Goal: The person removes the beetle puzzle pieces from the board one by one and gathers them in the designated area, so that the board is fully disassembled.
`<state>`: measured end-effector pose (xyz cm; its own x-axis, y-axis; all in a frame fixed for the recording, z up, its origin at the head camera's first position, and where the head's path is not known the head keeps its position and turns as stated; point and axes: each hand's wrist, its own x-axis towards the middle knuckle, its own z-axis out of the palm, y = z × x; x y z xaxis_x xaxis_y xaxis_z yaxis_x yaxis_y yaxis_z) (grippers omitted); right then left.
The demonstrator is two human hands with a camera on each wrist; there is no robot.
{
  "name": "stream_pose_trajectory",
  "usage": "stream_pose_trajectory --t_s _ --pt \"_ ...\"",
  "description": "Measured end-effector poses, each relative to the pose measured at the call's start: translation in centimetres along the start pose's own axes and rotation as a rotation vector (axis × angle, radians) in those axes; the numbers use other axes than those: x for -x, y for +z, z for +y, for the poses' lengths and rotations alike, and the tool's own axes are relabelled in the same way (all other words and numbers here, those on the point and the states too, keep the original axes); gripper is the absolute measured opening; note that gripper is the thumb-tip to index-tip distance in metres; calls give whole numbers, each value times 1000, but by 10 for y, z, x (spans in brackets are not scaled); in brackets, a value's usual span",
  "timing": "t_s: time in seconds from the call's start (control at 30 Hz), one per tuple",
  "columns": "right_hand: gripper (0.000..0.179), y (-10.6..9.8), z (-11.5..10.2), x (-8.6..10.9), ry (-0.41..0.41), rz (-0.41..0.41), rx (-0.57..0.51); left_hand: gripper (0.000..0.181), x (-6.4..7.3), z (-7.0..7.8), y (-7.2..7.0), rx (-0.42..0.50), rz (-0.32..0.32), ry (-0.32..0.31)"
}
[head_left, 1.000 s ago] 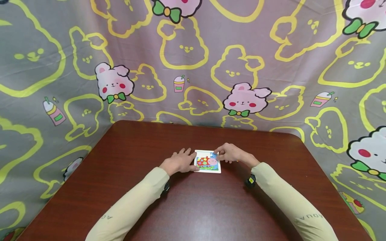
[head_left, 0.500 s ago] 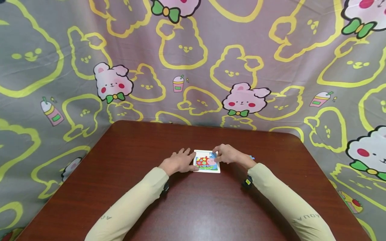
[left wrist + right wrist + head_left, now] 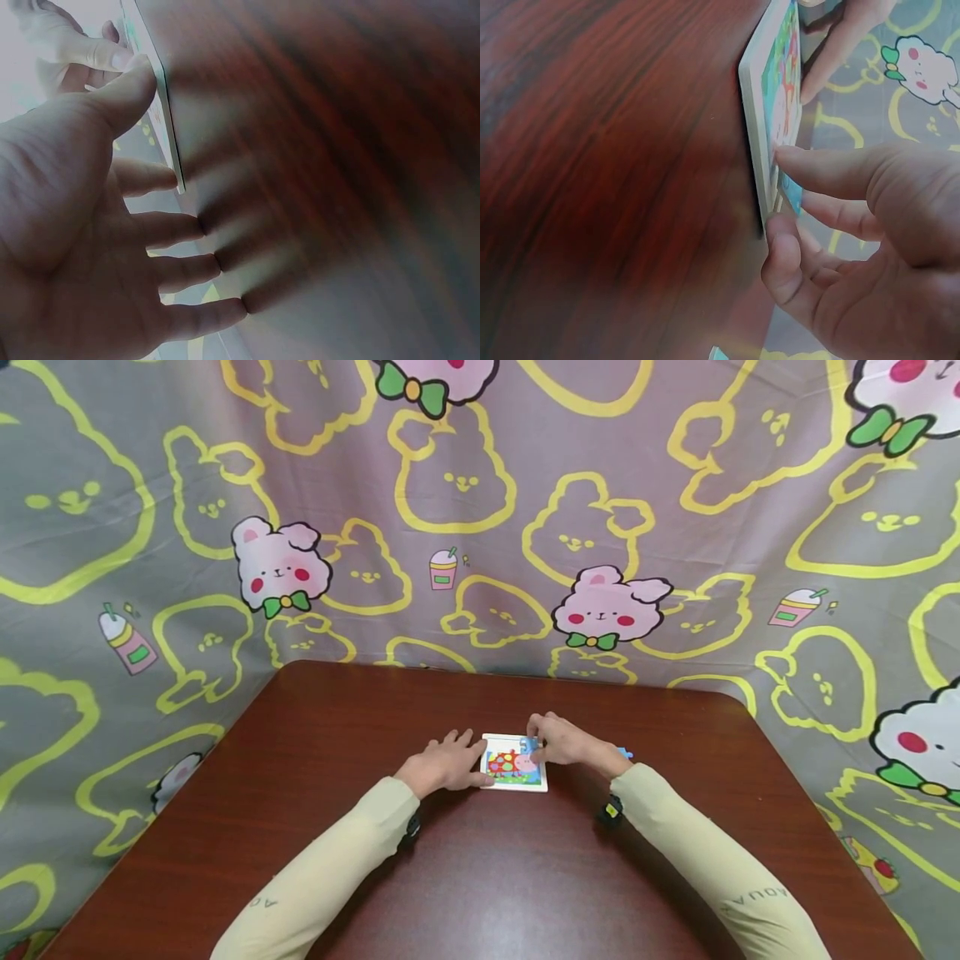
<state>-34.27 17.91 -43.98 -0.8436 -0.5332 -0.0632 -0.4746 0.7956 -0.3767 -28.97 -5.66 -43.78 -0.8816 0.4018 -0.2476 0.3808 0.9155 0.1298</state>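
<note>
A jigsaw puzzle (image 3: 504,763) in a white frame lies flat on the table; its picture has a red spotted body and a pink face. Along the frame's left side my left hand (image 3: 442,763) rests with fingers spread, the thumb touching the near left edge. My right hand (image 3: 568,745) is over the upper right corner. There it pinches a blue puzzle piece (image 3: 791,195), which sits tilted against the frame in the right wrist view. Fingers hide part of that corner. A white area shows along the puzzle's upper left.
Another blue piece (image 3: 626,752) lies on the table behind my right wrist, partly hidden. The brown table (image 3: 510,877) reaches back to a patterned curtain (image 3: 495,568). A dark wrist device (image 3: 611,810) sits under the right sleeve.
My right hand has shifted slightly left, its fingers turning about the upper right corner. The blue piece behind the wrist has come into view. The left hand stays in place.
</note>
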Motion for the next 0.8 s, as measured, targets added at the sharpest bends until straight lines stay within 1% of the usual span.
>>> stream_pose_trajectory --t_s 0.13,0.23,0.47,0.57,0.63,0.8 --pt "31 0 -3 -2 -26 12 -16 78 0 0 -1 1 -2 3" --pt "29 1 -5 -3 -30 10 -29 78 1 0 -1 3 -9 1" --pt "18 1 -10 -7 -78 30 8 79 0 0 -1 -13 -8 -10" --pt "15 -1 -11 -7 -83 32 3 80 -1 0 0 -16 -8 -11" --pt "14 -3 -11 -7 -82 26 -14 80 -2 0 0 -17 -11 -13" --pt "10 -10 -7 -2 -55 -5 -110 80 -3 -1 2 -25 -7 -12"
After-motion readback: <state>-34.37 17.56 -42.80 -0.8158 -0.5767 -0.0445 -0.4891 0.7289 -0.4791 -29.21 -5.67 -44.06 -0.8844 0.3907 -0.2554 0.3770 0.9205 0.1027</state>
